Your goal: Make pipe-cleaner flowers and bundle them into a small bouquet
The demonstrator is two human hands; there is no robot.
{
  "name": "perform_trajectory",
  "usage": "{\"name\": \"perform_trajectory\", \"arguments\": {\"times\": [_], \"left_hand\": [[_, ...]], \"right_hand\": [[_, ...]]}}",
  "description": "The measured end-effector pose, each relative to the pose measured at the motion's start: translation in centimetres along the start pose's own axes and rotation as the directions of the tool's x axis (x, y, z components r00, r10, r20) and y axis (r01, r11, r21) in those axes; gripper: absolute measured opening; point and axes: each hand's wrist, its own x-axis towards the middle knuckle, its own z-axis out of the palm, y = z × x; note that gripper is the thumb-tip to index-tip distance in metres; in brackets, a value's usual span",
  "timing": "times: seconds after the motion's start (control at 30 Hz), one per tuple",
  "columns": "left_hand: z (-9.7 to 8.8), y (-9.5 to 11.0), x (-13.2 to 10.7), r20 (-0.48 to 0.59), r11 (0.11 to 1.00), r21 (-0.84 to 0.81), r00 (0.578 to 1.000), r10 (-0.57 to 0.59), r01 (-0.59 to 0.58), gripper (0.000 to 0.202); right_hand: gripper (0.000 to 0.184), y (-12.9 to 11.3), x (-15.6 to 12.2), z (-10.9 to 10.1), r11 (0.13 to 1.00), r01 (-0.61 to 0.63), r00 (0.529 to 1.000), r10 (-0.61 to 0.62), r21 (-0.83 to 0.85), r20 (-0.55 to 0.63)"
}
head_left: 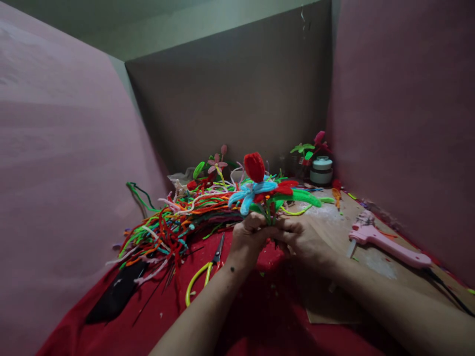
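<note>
We pinch the pipe-cleaner bouquet point(256, 188) by its stems point(269, 215), left hand point(248, 240) and right hand point(301, 240) both closed, above the red cloth point(270, 316); best keep pressure even so blooms don't twist.

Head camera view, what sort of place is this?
Probably a handicraft corner: there's a fuzzy flower bunch, a heap of colorful fuzzy stems, and what looks like a pink glue gun.

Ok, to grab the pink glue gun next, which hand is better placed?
Probably the right hand: the pink glue gun lies to its right. The left hand is farther off; both hold the flower stems.
</note>
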Motion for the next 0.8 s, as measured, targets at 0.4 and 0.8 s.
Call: {"name": "perform_trajectory", "arguments": {"times": [0.4, 0.8], "left_hand": [[-0.4, 0.3, 0.3, -0.023, 0.998, -0.046, 0.999, -0.036, 0.035, 0.012], [-1.4, 0.0, 0.9, -0.071, 0.998, 0.035, 0.996, 0.046, -0.043, 0.013]], "right_hand": [[0.025, -1.9, 0.2, -0.9, 0.982, 0.042, 0.999, -0.044, -0.186, -0.006], [0.018, -0.6, -0.9, -5.9, 0.214, 0.243, 0.969, -0.089, -0.946, 0.229]]}}
